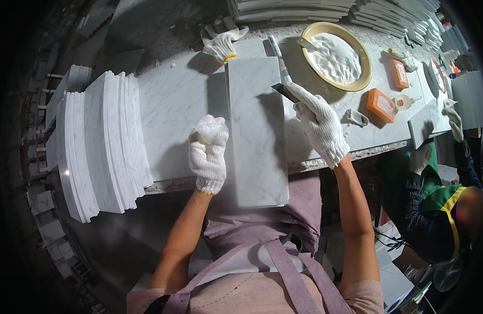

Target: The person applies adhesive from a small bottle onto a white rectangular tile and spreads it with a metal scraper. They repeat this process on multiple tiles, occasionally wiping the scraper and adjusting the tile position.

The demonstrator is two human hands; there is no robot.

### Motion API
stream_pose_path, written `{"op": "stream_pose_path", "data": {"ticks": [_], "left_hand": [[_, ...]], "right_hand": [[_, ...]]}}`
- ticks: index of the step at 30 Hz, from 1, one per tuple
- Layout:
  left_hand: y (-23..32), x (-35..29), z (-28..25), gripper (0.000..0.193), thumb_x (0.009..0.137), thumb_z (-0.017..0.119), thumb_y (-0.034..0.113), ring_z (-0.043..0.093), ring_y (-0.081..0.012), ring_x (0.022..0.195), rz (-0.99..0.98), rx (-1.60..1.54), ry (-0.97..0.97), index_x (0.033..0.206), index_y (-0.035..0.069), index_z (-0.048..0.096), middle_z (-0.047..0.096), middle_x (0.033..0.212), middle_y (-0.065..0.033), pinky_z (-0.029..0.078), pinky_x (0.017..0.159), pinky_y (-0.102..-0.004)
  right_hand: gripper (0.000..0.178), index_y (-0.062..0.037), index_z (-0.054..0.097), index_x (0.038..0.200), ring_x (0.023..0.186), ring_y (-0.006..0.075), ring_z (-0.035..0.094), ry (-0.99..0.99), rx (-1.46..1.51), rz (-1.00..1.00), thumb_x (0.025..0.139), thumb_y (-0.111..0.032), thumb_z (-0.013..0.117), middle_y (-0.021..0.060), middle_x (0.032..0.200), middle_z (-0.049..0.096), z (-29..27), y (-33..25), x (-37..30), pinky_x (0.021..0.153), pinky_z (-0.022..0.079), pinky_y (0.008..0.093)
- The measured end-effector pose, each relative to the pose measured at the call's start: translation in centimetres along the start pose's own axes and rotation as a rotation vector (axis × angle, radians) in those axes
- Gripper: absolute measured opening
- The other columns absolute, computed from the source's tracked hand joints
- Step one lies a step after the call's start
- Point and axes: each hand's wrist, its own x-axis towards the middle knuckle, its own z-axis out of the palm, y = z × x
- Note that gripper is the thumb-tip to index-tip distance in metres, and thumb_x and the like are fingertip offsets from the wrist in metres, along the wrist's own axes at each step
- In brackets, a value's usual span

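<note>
A long white-grey marble slab (257, 136) lies in front of me, its near end jutting past the bench edge. Left of the slab, my left hand (208, 157), in a white knit glove, is closed around a small translucent white object (212, 131); its exact kind is hidden by the fingers. On the slab's right, my right hand (322, 128), also gloved, is closed on a scraper whose dark flat blade (285, 92) points toward the slab. A slim wrapped handle (276, 49) extends beyond the right fingertips; whether it belongs to the scraper, I cannot tell.
Stacked marble slabs (113, 146) stand at left. A yellow basin (365, 57) of white powder, a spare glove (221, 39), orange boxes (381, 105) and a squeeze bottle (404, 102) sit on the bench (171, 104). Another person (435, 209) works at right.
</note>
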Motion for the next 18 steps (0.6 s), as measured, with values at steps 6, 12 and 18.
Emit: {"op": "stream_pose_path", "data": {"ticks": [6, 12, 18], "left_hand": [[-0.2, 0.2, 0.2, 0.041, 0.100, 0.067, 0.005, 0.066, -0.0230, 0.119, -0.011, 0.022, -0.018, 0.137, -0.002, 0.051, 0.069, 0.125, -0.0175, 0.052, 0.106, -0.0358], [-0.1, 0.0, 0.3, 0.042, 0.100, 0.067, 0.005, 0.065, -0.0255, 0.122, -0.047, -0.053, -0.015, 0.138, -0.002, 0.050, 0.069, 0.126, -0.0188, 0.051, 0.108, -0.0378], [0.3, 0.1, 0.4, 0.042, 0.099, 0.068, 0.006, 0.065, -0.0242, 0.119, -0.041, -0.009, -0.022, 0.137, -0.002, 0.051, 0.069, 0.126, -0.0186, 0.051, 0.107, -0.0370]], "right_hand": [[0.051, -0.0159, 0.063, 0.144, 0.100, 0.0264, 0.069, -0.087, -0.010, 0.022, 0.094, -0.005, 0.059, 0.0151, 0.110, 0.070, 0.1, 0.4, 1.1, 0.091, 0.053, 0.0356], [0.046, -0.0170, 0.067, 0.140, 0.098, 0.0205, 0.068, -0.084, 0.044, 0.017, 0.097, -0.005, 0.059, 0.0132, 0.116, 0.072, 1.1, -0.2, 2.2, 0.090, 0.054, 0.0325], [0.036, -0.0185, 0.072, 0.133, 0.088, 0.0250, 0.068, -0.029, -0.247, 0.054, 0.102, -0.010, 0.054, 0.0127, 0.103, 0.073, 0.9, -1.5, 3.1, 0.084, 0.055, 0.0333]]}}
